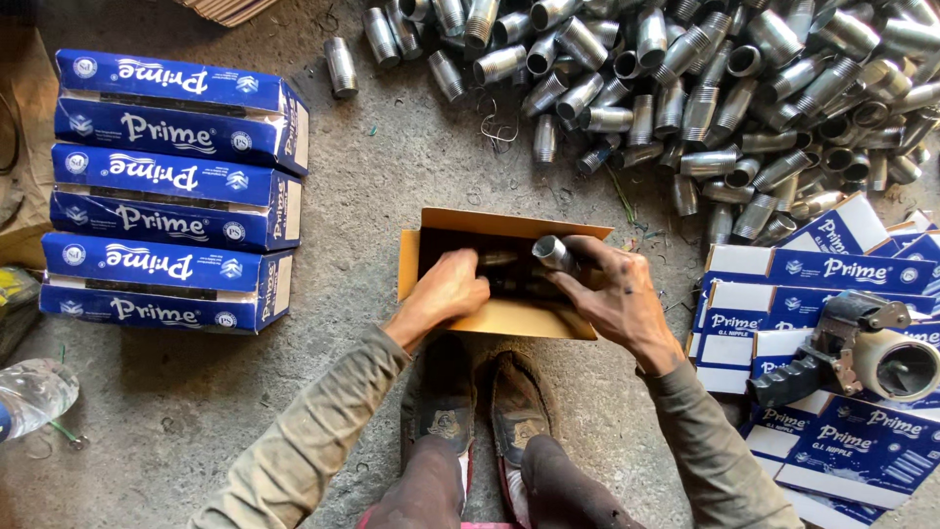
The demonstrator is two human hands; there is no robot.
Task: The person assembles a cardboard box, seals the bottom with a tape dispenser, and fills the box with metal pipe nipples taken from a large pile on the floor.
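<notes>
Down on the concrete floor (392,186), a person crouches over an open brown cardboard box (509,318) that lies just in front of their two worn shoes (480,407). Their left hand (446,291) reaches into the box from the near-left side, fingers curled together over the dark pipe pieces inside; whether it actually grips one, I cannot tell. Their right hand (617,294) comes in from the right, and its fingers are closed around a short threaded metal pipe nipple (553,253), held tilted at the box's upper edge with its open end showing. Beyond the box, at the top right, sprawls a big loose heap of the same grey pipe nipples (705,88). To the left stand three stacks of closed blue cartons (171,186). On the right lies a spread of flat blue-and-white carton blanks (832,284), with a tape dispenser (862,353) resting on them. A plastic bottle (34,392) lies at the far left edge.
</notes>
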